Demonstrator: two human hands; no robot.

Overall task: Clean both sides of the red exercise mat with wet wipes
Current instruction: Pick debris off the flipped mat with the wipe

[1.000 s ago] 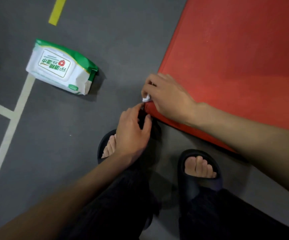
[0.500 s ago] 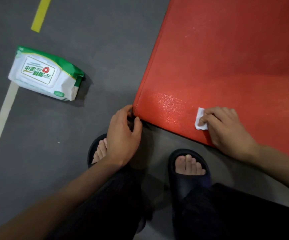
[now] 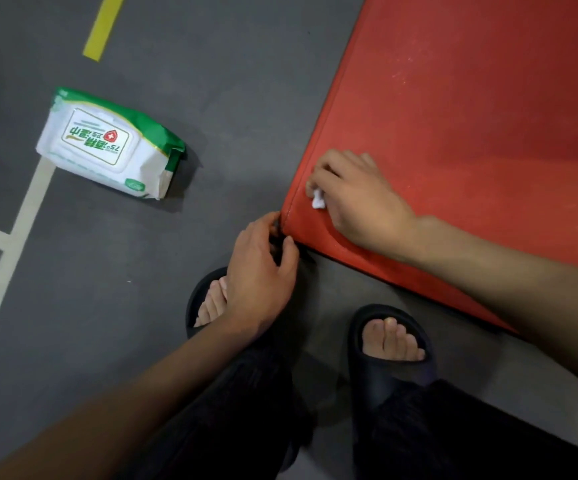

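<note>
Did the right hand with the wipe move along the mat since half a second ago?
Yes. The right hand with the wipe slid across the red mat toward its near corner, which the left hand grips.

The red exercise mat [image 3: 471, 116] runs off the top and right edges of the frame, so only its near corner shows, and the wet wipe [image 3: 318, 199] is mostly buried under the curled fingers of the right hand [image 3: 356, 202], with just a small white wad peeking out. The fingertips of the left hand [image 3: 259, 268] disappear into the dark gap at the mat's corner, and that hand covers part of the left foot's toes in the black slipper [image 3: 204, 299]. Both forearms are cut by the frame edges, and the small print on the wipes pack [image 3: 107, 143] at upper left is too fine to read.
</note>
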